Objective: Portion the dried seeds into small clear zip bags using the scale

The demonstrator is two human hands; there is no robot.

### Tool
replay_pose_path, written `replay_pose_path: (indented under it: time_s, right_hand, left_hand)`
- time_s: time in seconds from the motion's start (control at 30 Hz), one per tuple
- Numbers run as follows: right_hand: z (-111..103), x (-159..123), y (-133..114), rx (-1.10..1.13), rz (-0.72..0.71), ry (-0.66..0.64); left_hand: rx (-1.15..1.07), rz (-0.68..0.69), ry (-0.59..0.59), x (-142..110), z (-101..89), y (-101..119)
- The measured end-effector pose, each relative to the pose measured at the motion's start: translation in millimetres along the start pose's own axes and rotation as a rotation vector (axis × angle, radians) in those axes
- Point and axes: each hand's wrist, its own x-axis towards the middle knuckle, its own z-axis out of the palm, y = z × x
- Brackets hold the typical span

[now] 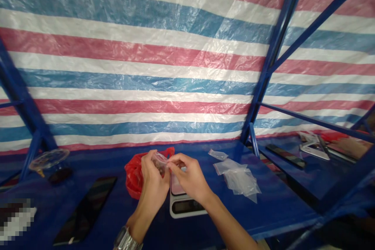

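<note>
A small clear zip bag point(159, 159) with a pinkish top edge is held up between my two hands; what it contains is too small to make out. My left hand point(154, 179) is closed around the bag's left side. The thumb and forefinger of my right hand point(189, 175) pinch its right edge. Under my right hand lies a white digital scale point(175, 213), its platform partly hidden. Behind my left hand sits a red plastic bag point(133, 179), crumpled. To the right of my right hand spreads a pile of empty clear zip bags point(240, 179).
A dark phone-like slab point(88, 211) lies on the blue table point(234, 216) at left, near a clear dish on a stand point(52, 160). Blue metal posts point(263, 82) frame a striped tarp point(146, 54). Further right, another dark slab point(285, 156) rests on a neighbouring table.
</note>
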Motion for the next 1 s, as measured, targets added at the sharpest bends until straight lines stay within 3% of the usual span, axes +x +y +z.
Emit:
replay_pose_path:
  time_s: [0.13, 0.23, 0.37, 0.53, 0.73, 1.0]
  right_hand:
    - [-41, -1, 14, 0.057, 0.067, 0.122]
    - [-65, -3, 20, 0.114, 0.144, 0.125]
    - [-82, -8, 27, 0.17, 0.191, 0.08]
    - [-88, -10, 32, 0.134, 0.183, 0.047]
    - [-85, -9, 38, 0.113, 0.156, 0.103]
    - [-68, -7, 34, 0.104, 0.13, 0.122]
  left_hand:
    - [-0.174, -0.057, -0.095, -12, 17.3, 16]
    - [-0.273, -0.139, -0.162, -19, 26.0, 24]
    - [-0.38, -0.278, -0.293, -21, 32.1, 28]
    - [-0.516, -0.387, -0.446, -14, 41.1, 34]
    - [-0.396, -0.26, -0.354, -20, 50.4, 39]
    - [-0.234, -0.155, -0.382, -22, 35.6, 31]
